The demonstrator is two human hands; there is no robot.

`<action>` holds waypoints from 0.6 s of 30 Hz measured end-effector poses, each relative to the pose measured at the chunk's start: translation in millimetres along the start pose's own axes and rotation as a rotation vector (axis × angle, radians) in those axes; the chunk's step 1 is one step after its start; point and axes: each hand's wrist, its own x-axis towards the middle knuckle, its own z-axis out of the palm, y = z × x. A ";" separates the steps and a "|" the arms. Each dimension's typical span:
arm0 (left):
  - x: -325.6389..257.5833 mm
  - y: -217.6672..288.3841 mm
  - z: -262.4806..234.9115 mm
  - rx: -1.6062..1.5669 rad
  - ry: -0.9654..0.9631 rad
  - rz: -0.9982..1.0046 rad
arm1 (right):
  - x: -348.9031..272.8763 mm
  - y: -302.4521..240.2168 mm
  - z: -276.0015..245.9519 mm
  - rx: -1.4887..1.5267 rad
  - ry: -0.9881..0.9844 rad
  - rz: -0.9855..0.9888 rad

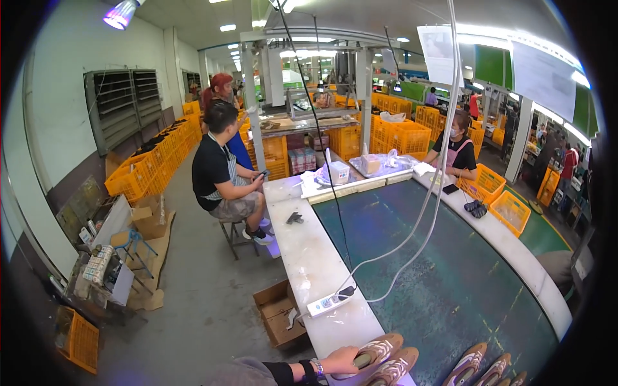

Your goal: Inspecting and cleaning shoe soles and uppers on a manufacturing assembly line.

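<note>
And here's your table, a dark green middle (412,251) framed by a white border (297,248), in a long workshop with a grey floor (212,302). A person in a striped apron (222,174) sits off the left edge; another, in a pink apron (455,157), is by the right edge, near the far corner.

Containers now: orange crates (164,157) line the left wall, dark things heaped in several. Off the right edge, an orange basket (508,212) holds clear plastic. Below the left edge sits an open cardboard box (265,320) with pale scraps inside.

Down at the near left corner, your left hand (340,361) is closed on the heel end of a brown shoe (381,347), pinching its rim; your right is out of view, so its state I cannot tell. A second brown shoe (394,368) lies just beside, and more brown shoes (467,365) line the near edge: rounded toes, pale stripes, light soles. Hard white power strip (329,302) on the left border, smooth cables looping up from it!
</note>
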 end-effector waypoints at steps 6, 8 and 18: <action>-38.2 7.6 18.9 0.023 0.097 -0.145 | -29.4 14.9 21.3 -0.110 -0.109 0.108; -41.4 5.5 32.6 0.010 0.283 -0.087 | -28.6 21.2 27.6 -0.151 -0.154 0.147; -50.6 15.8 17.9 -0.141 0.166 -0.013 | 13.8 106.0 -17.8 -0.220 -0.358 0.028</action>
